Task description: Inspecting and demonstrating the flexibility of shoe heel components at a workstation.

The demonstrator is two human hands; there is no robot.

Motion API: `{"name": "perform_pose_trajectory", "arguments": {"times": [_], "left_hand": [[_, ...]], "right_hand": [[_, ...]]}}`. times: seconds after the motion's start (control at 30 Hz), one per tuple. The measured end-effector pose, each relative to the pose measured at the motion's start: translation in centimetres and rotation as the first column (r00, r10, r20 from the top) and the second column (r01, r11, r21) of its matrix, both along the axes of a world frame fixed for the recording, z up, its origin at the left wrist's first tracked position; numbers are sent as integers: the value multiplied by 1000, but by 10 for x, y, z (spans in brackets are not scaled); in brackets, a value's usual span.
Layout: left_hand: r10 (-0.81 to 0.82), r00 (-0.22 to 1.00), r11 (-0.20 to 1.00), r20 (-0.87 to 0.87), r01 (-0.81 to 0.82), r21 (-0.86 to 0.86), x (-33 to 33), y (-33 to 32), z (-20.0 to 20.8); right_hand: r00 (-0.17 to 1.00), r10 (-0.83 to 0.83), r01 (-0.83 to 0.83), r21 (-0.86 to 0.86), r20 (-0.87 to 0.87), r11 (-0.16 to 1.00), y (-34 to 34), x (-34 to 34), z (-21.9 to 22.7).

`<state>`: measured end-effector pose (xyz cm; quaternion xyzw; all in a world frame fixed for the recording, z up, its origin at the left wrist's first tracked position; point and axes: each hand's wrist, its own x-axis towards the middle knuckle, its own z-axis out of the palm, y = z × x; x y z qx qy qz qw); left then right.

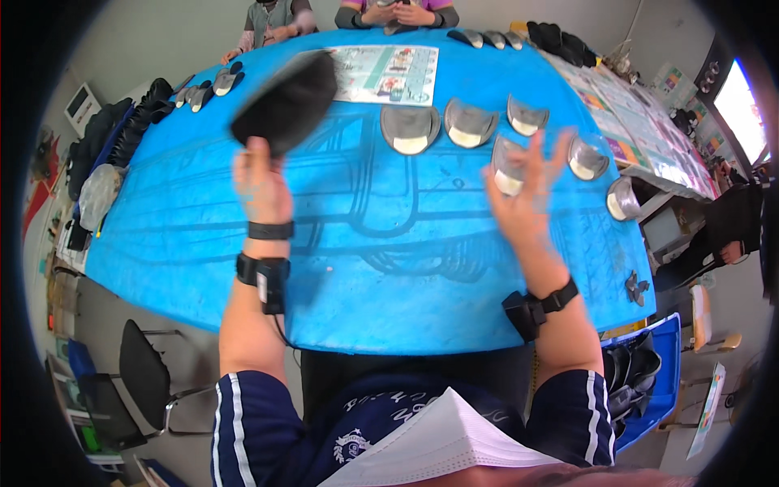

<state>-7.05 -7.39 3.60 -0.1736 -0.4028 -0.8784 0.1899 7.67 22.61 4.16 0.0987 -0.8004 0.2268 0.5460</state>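
Observation:
My left hand (pixel 264 187) is closed on the lower end of a black curved piece (pixel 288 101), raised over the left half of the table and smeared by motion. Its exact kind does not show. My right hand (pixel 523 199) has its fingers spread, with nothing visible in it. Behind those fingers, partly hidden, is a grey cup-shaped piece (pixel 505 174) with a pale label; I cannot tell whether they touch it. Several like it lie around, among them one grey piece (pixel 411 122) at the table's middle and another (pixel 623 201) by the right edge.
A blue-covered table (pixel 341 300) spreads before me, with a printed sheet (pixel 406 73) at its far side. Two people sit opposite. Dark pieces (pixel 146 114) line the left edge. A blue crate (pixel 665 365) of dark pieces stands at lower right, a chair (pixel 146 365) at lower left.

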Motion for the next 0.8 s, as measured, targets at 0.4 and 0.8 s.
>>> {"name": "perform_pose_trajectory", "arguments": {"times": [0.4,0.8], "left_hand": [[237,960,971,152,-227,-76,-89,-98,-35],[306,945,951,114,-309,1,-73,-94,-43]], "right_hand": [[848,-529,526,81,18,847,77,10,42],[991,-8,-55,467,132,883,-42,21,28]]}}
